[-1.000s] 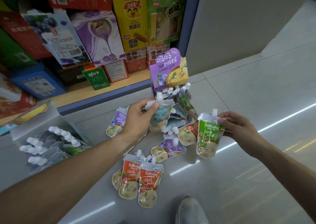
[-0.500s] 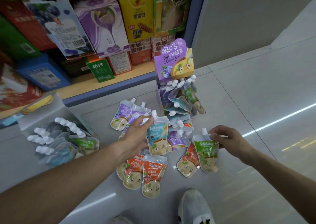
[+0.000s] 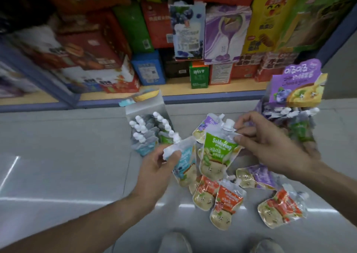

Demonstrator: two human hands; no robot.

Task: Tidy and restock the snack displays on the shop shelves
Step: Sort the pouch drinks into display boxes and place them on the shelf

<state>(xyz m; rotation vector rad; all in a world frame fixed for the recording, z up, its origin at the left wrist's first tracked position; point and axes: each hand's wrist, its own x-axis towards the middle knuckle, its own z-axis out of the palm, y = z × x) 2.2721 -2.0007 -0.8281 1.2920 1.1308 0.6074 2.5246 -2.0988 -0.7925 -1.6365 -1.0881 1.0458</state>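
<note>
My left hand (image 3: 156, 167) grips a teal spout pouch (image 3: 183, 162) near its top. My right hand (image 3: 270, 146) pinches the upper corner of a green spout pouch (image 3: 218, 152) just beside its white cap. Both pouches hang above the floor, side by side. Below them lie several loose pouches: orange ones (image 3: 226, 204), purple ones (image 3: 255, 177) and another orange one (image 3: 282, 208) further right. A clear display box (image 3: 146, 108) with white-capped pouches stands on the floor behind my left hand. A purple display box (image 3: 297, 84) with more pouches stands at the right.
The bottom shop shelf (image 3: 193, 90) runs across the back, packed with snack boxes in red, green, blue, purple and yellow. Grey floor tiles (image 3: 67, 156) spread to the left. My two shoes (image 3: 173, 243) show at the bottom edge.
The view has swung left toward the shelf. Both hands have risen and come closer together, the green pouch now beside the teal one. The clear box now sits directly behind them.
</note>
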